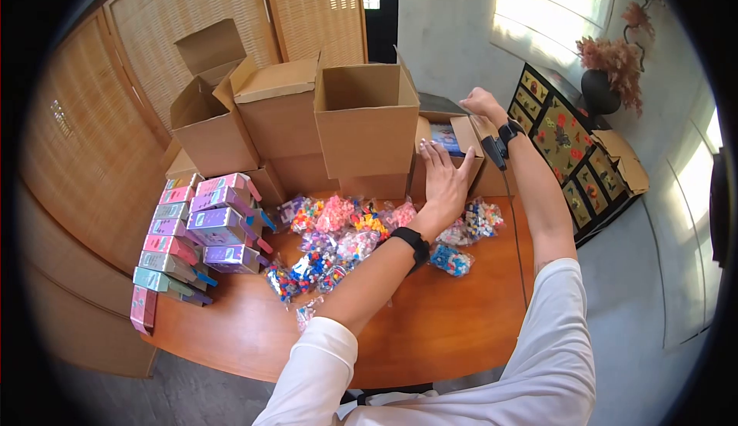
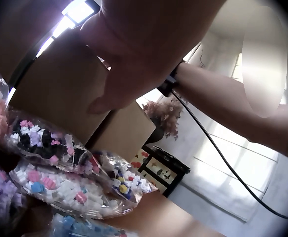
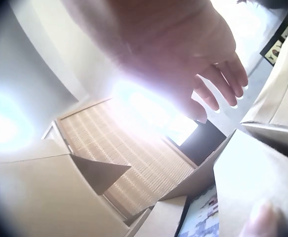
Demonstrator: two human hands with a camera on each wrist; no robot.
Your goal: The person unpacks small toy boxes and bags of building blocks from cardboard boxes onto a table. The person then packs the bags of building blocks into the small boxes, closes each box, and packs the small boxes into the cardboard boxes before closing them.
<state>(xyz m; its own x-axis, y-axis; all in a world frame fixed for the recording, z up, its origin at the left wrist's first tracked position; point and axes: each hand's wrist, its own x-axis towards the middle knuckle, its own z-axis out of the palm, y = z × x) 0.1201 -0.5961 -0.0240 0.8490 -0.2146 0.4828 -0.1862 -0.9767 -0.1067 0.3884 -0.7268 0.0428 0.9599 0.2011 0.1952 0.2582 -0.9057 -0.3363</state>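
My left hand (image 1: 444, 180) rests on the near side of a small cardboard carton (image 1: 417, 176), its fingers stretched over the rim and the thumb spread to the right. A printed blue item (image 1: 446, 138) shows inside the carton. In the right wrist view, a fingertip (image 3: 263, 219) touches the pale carton flap (image 3: 247, 173). My right hand (image 1: 483, 103) hovers above and behind the carton, holding nothing. Its fingers (image 3: 223, 86) hang loosely bent in the right wrist view.
Taller open cartons (image 1: 367, 138) stand left of the small carton. Clear bags of colourful small pieces (image 1: 334, 234) lie heaped on the wooden table (image 1: 430, 326). Stacked pastel boxes (image 1: 219, 226) line the left side. A cable (image 1: 516, 234) runs down from the right wrist.
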